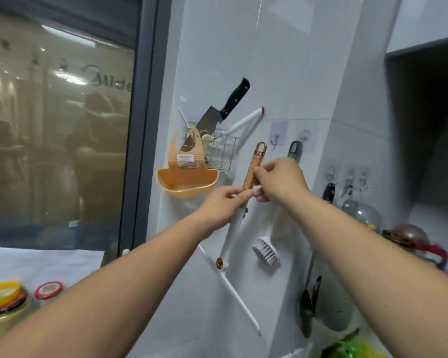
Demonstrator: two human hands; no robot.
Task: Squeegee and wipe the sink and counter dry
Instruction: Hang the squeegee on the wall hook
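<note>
Squeegee (233, 228): white shaft, copper handle, both hands (224, 202) (279, 179) in a closed grip on it.

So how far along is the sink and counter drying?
Neither sink nor counter shows, so nothing can be judged done. In hand: the left hand and right hand grip the squeegee at its copper handle, up by the wall hook. Wiping can't be confirmed.

**Squeegee held up against a white tiled wall**

A squeegee (237, 220) with a white neck and a copper-gold textured handle ending in a hanging loop stands nearly upright, tilted right. Its thin white blade runs diagonally down and right from the copper pivot.
</note>
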